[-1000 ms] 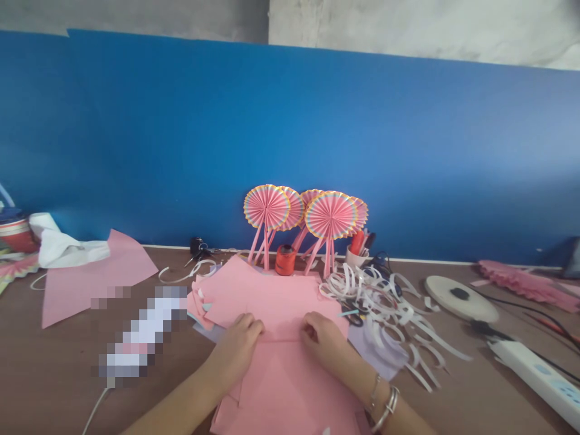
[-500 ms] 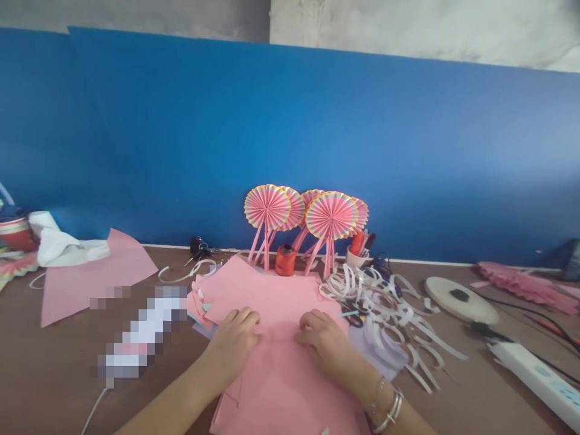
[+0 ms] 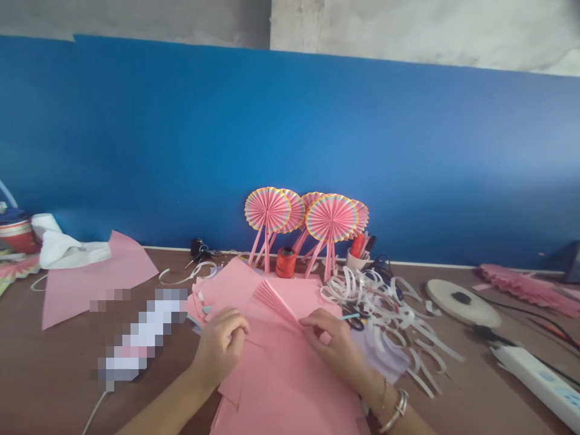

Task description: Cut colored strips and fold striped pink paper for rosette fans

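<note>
A narrow pleated strip of pink paper (image 3: 277,300) slants over the pink sheets (image 3: 290,374) in front of me. Its lower right end is pinched between the thumb and fingers of my right hand (image 3: 333,341); the upper left end is free and slightly fanned. My left hand (image 3: 222,341) hovers over the left part of the sheets, fingers curled in with the thumb against them, apart from the strip; nothing shows in it. Bracelets circle my right wrist.
Round pink paper fans (image 3: 331,217) stand at the blue panel behind a red spool (image 3: 286,263). Curled white strips (image 3: 385,302) lie right of the sheets. Farther right are a round white lid (image 3: 462,302) and a power strip (image 3: 539,377). Pink paper (image 3: 95,284) lies left.
The pleated paper, formerly low between both hands, now points up and left from my right hand. My left hand has let go and moved left and slightly down.
</note>
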Motion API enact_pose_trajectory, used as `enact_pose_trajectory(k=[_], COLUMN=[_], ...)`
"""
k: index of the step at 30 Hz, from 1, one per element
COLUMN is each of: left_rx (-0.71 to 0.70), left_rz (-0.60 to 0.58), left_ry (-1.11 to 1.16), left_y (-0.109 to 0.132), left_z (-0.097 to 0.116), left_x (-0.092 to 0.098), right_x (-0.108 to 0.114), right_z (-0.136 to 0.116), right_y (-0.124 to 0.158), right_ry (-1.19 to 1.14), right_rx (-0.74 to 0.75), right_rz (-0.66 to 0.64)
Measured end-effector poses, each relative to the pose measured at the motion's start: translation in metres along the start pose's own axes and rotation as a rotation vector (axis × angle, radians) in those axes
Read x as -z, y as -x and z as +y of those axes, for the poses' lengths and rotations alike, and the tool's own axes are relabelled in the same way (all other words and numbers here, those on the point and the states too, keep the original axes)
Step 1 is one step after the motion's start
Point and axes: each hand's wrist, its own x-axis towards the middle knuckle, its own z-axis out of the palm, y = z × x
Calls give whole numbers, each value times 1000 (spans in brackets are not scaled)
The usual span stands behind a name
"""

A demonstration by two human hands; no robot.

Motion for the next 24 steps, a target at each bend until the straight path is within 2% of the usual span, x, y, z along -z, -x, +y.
enact_pose_trajectory(k=[2,4,7,9,15,18,20,22,24], left_rx=[163,345,384,370,323,239,88,-107,-255], left_rz=[-145,-238,-253,-203,-80,-2,66,127,128], left_ry=[196,430,746,782,476,256,69,-148,-367], left_y=[1,0,-2,-2,8,8,6,3,1], left_z=[7,17,30,34,31,27,25,22,21], left_x=[-7,-14,-21,-25,-28,-24,-18,-13,-10], right_x=[-2,-5,-11,-15,-21,-18,-15,-13,-12], right_z=[-5,-12,-24,-29,-32,-34,-36,-37,-38], right_y=[0,1,5,8,11,12,15,18,22], right_ry=[-50,-71,-48,-15,109,225,308,380,463], right_rx=[9,46,86,95,134,249,365,463,524], right_rz=[39,23,-47,-95,-226,-248,-146,14,137])
